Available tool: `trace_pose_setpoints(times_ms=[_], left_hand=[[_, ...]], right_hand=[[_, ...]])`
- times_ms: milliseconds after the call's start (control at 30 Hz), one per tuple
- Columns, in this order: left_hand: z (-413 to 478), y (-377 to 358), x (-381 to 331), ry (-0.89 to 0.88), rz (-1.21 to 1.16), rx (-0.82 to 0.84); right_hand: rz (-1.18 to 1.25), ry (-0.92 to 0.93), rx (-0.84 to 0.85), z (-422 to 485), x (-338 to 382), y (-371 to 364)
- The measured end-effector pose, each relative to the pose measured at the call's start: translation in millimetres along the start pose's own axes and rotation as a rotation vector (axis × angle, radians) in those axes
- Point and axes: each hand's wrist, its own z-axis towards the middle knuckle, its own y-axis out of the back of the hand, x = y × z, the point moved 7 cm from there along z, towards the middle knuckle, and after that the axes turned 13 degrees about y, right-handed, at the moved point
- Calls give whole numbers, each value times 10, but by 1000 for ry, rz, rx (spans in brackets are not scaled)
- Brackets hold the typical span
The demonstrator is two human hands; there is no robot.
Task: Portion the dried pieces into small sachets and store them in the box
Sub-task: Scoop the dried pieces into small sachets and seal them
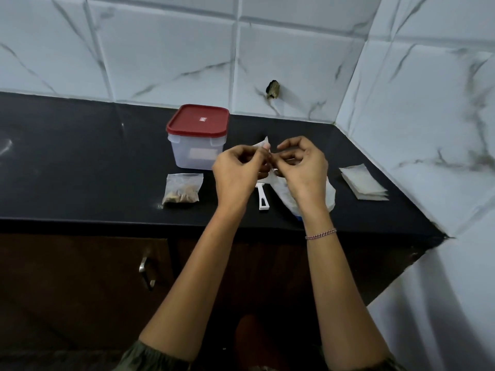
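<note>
Left hand [235, 172] — right hand [302, 167] — pinch sachet [263, 143].

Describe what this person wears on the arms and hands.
Left hand and right hand are bare: no gloves, no rings visible. A thin red-and-white bracelet circles the right wrist. The forearms are uncovered; a gathered olive-green sleeve ends near each elbow.

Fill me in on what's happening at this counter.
A person at the black counter holds both hands up close together: the left hand and right hand pinch a small white sachet between them. The box behind has its red lid on. A clear bag of dried pieces lies to the left, and a stack of flat sachets lies to the right.
</note>
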Motion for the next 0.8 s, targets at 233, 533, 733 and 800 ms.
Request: trace_pose_setpoints(times_ms=[233,533,733,800], left_hand=[[37,87,92,168,-95,33],[6,132,31,-53,278,-90],[8,104,53,-45,277,-55],[19,124,81,-36,284,-69]], right_hand=[[238,-109,59,-124,-123,-107],[-58,-43,28,-142,-62,-73],[-171,22,-12,-113,-2,-13],[-196,10,-83,-106,-29,67]])
